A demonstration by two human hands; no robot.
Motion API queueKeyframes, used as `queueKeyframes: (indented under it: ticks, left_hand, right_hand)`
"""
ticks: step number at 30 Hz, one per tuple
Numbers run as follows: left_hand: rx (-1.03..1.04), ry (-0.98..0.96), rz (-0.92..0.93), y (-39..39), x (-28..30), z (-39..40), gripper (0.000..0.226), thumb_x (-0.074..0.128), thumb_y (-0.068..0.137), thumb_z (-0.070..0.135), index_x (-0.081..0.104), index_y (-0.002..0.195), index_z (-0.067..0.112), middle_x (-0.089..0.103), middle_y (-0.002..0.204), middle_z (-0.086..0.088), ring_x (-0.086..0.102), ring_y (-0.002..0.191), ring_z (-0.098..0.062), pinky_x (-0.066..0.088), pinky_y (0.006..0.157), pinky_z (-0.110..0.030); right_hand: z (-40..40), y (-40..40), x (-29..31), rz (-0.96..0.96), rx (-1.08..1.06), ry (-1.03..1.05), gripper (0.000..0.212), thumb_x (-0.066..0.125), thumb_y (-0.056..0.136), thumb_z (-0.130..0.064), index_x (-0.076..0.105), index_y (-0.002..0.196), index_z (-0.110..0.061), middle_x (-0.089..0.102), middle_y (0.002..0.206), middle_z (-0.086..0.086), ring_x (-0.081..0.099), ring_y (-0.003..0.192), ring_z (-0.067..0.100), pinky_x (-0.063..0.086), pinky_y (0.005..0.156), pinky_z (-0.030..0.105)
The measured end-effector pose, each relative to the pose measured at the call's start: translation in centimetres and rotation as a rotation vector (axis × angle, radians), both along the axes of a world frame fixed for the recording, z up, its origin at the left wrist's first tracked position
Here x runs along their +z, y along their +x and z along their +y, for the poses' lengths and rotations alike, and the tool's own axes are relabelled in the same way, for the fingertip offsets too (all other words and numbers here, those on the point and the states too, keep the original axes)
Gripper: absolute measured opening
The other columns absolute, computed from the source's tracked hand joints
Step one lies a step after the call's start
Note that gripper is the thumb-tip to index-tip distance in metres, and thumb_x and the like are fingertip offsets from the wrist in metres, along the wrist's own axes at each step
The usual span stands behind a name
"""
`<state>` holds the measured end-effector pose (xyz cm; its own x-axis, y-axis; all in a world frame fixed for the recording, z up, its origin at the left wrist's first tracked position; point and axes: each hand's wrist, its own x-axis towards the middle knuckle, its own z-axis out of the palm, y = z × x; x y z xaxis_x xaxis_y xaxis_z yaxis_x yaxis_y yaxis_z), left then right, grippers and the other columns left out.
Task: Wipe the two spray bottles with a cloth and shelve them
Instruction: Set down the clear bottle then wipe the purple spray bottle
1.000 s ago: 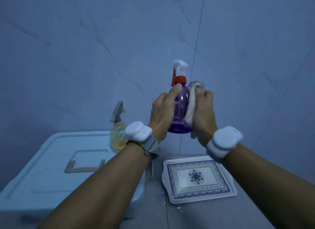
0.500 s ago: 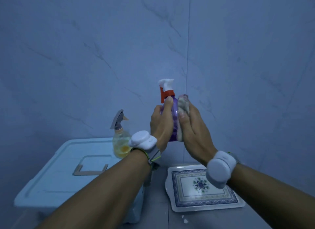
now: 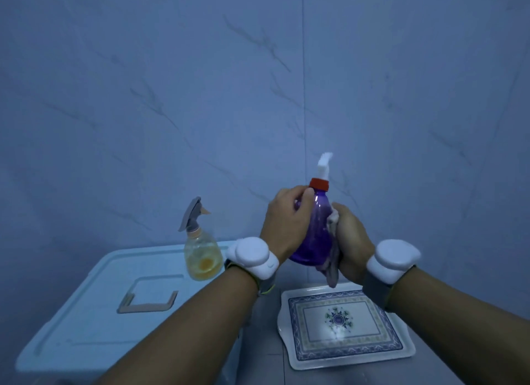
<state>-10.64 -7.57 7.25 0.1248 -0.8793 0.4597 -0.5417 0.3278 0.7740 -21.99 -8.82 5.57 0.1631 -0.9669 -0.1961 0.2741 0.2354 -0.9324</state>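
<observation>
Head view: the cloth (image 3: 332, 241), bunched in the right hand (image 3: 351, 241) fingers, has slid down the purple spray bottle (image 3: 317, 226) gripped by the left hand (image 3: 284, 226) fingers, so wiping continues.

Dim bluish light, soft focus, wide-angle bending at edges, glare on the tray (image 3: 338, 331).

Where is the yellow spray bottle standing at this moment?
In the head view, the yellow spray bottle stands upright left of centre, on the far right part of the light blue box lid, just left of the left hand.
</observation>
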Motion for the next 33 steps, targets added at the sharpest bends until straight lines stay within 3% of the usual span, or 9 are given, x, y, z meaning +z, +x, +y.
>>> queueKeyframes:
  ticks: [2, 4, 7, 10, 16, 21, 26, 30, 33]
  left_hand:
    - [0.000, 0.042, -0.059, -1.1, 1.6, -0.1, 0.040, 0.044, 0.092, 0.055, 0.062, 0.099, 0.020, 0.065, 0.100, -0.005, 0.059, 0.093, -0.023, 0.048, 0.084, -0.039]
    - [0.061, 0.001, -0.067, -1.5, 2.3, -0.2, 0.045, 0.044, 0.087, 0.068, 0.055, 0.100, 0.026, 0.066, 0.101, 0.000, 0.061, 0.094, -0.024, 0.049, 0.081, -0.040]
    - [0.153, -0.010, 0.096, 0.1, 2.1, -1.0, 0.038, 0.045, 0.095, 0.059, 0.056, 0.094, 0.022, 0.068, 0.102, -0.006, 0.063, 0.097, -0.028, 0.050, 0.086, -0.041]
    - [0.145, -0.005, 0.230, 1.5, 1.2, -1.4, 0.033, 0.044, 0.099, 0.053, 0.055, 0.084, 0.025, 0.067, 0.102, -0.010, 0.064, 0.095, -0.025, 0.050, 0.086, -0.039]
    - [-0.067, -0.182, 0.090, 0.1, 0.4, 0.4, 0.021, 0.047, 0.102, 0.039, 0.053, 0.096, 0.019, 0.064, 0.098, -0.002, 0.063, 0.091, -0.018, 0.050, 0.082, -0.034]
    - [-0.320, -0.098, 0.009, -0.6, 1.0, 0.8, 0.038, 0.047, 0.099, 0.037, 0.059, 0.097, 0.002, 0.061, 0.081, 0.010, 0.058, 0.074, -0.006, 0.047, 0.077, -0.026]
    - [-0.237, -0.153, -0.046, -1.7, 1.4, -0.2, 0.027, 0.058, 0.096, 0.034, 0.062, 0.095, 0.008, 0.067, 0.088, -0.003, 0.061, 0.075, -0.016, 0.049, 0.071, -0.031]
    - [-0.070, -0.068, -0.031, -1.9, 2.3, -1.6, 0.020, 0.057, 0.098, 0.037, 0.057, 0.090, 0.018, 0.058, 0.092, -0.004, 0.057, 0.086, -0.019, 0.042, 0.077, -0.029]
    - [-0.003, -0.066, -0.113, -1.7, 2.2, -1.8, 0.027, 0.055, 0.098, 0.039, 0.062, 0.096, 0.014, 0.054, 0.092, -0.005, 0.054, 0.085, -0.019, 0.042, 0.077, -0.030]
  right_hand:
    - [-0.2, 0.7, 0.1, 0.194, -0.141, -0.108, 0.055, 0.029, 0.096, -0.056, 0.058, 0.078, -0.013, 0.054, 0.048, 0.005, 0.049, 0.036, 0.022, 0.037, 0.039, 0.022]
    - [0.2, 1.7, 0.0, 0.332, -0.204, -0.315, 0.058, 0.021, 0.095, -0.065, 0.059, 0.094, -0.021, 0.059, 0.064, -0.002, 0.051, 0.048, 0.013, 0.036, 0.044, 0.023]
    - [2.5, 2.0, -0.2, 0.335, -0.154, -0.694, 0.039, 0.026, 0.100, -0.055, 0.055, 0.119, -0.036, 0.065, 0.105, -0.011, 0.062, 0.091, 0.003, 0.047, 0.076, 0.025]
    - [2.9, 1.6, -0.6, 0.528, -0.149, -1.054, 0.032, 0.032, 0.104, -0.035, 0.053, 0.127, -0.027, 0.058, 0.124, -0.013, 0.052, 0.119, 0.001, 0.037, 0.101, 0.018]
    - [0.9, 1.3, -0.6, 0.491, -0.180, -0.727, 0.038, 0.033, 0.095, -0.042, 0.060, 0.110, -0.019, 0.069, 0.098, -0.005, 0.065, 0.091, 0.012, 0.047, 0.079, 0.025]
    - [0.1, -1.1, -0.7, -0.252, 0.279, 0.089, 0.042, 0.031, 0.101, -0.023, 0.062, 0.082, -0.002, 0.068, 0.062, 0.012, 0.068, 0.054, 0.021, 0.056, 0.051, 0.027]
    - [-0.1, -1.6, -0.7, -0.306, 0.117, -0.013, 0.038, 0.036, 0.100, -0.028, 0.063, 0.097, -0.001, 0.068, 0.077, 0.017, 0.069, 0.070, 0.027, 0.058, 0.064, 0.032]
    - [-0.7, 0.0, -1.1, 0.073, -0.211, -0.180, 0.051, 0.040, 0.087, -0.061, 0.071, 0.087, -0.020, 0.070, 0.086, 0.008, 0.062, 0.084, 0.030, 0.048, 0.071, 0.039]
    - [0.3, 1.0, -1.4, 0.235, -0.329, -0.562, 0.055, 0.030, 0.092, -0.063, 0.059, 0.126, -0.030, 0.068, 0.118, 0.000, 0.064, 0.105, 0.016, 0.051, 0.082, 0.034]
